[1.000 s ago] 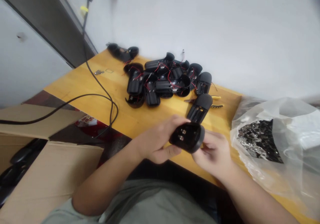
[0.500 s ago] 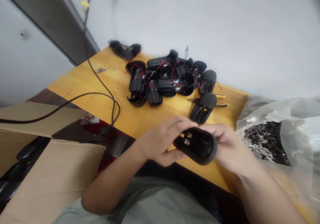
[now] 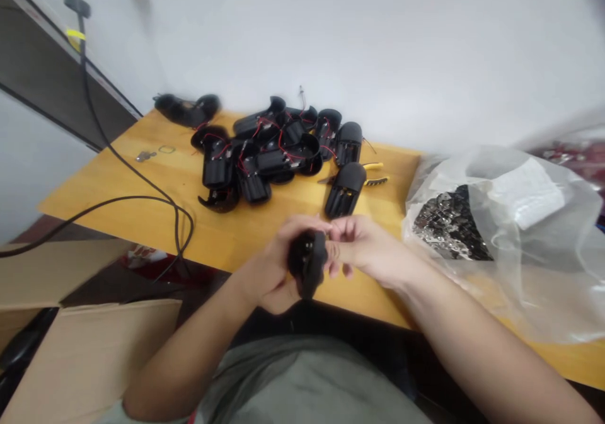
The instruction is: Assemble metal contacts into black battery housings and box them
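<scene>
- the left hand (image 3: 274,260) is closed around one black case (image 3: 307,263), its fingers behind and its thumb under the lower part.
- the right hand (image 3: 363,247) is at the right edge of this case, with thumb and fingers bent close together; i cannot tell if they pinch some small part there.
- the case is in the air above the front edge of the table (image 3: 212,235), tilted, with its hollow side partly turned to the camera.
- just beyond the hands, a second case (image 3: 346,189) lies on the table, and it partly hides the pliers (image 3: 377,181), of which yellow and black handles come out to the right.
- farther, to the left, is a pile (image 3: 265,159) of similar black cases with red wires.
- on the right stands a clear bag (image 3: 543,285) with dark, shiny parts (image 3: 454,222).
- on the left, a black cable (image 3: 113,198) passes over the table, above an open carton (image 3: 94,355).
</scene>
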{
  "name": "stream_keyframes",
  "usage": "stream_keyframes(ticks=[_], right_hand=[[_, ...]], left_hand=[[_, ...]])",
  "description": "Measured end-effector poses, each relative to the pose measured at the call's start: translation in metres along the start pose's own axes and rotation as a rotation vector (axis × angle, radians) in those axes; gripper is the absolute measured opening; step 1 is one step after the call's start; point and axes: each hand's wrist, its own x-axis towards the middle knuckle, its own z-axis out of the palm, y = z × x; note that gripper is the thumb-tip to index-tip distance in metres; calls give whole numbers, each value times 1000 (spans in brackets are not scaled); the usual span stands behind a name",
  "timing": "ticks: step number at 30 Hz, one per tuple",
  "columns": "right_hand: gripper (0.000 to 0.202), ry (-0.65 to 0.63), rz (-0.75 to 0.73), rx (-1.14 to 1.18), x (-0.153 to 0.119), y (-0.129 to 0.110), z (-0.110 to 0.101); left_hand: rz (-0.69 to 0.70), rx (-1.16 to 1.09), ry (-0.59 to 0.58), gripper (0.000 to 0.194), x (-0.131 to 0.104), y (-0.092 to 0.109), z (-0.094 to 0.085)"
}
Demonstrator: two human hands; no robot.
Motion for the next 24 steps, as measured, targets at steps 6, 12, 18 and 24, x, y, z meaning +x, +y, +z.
stream_keyframes(ticks=[6, 12, 18, 24], right_hand=[[66, -2, 55, -20, 7, 7, -1], [71, 38, 46, -75, 10, 14, 0], [62, 118, -120, -151, 11, 8, -6], [59, 265, -328, -280, 8, 3, -10]], left_hand=[[-44, 80, -22, 79, -6, -7, -2], [-33, 104, -16, 78, -6, -5, -1], [77, 510, 66, 77, 2, 2, -3], [-6, 757, 331, 67, 5, 9, -1]])
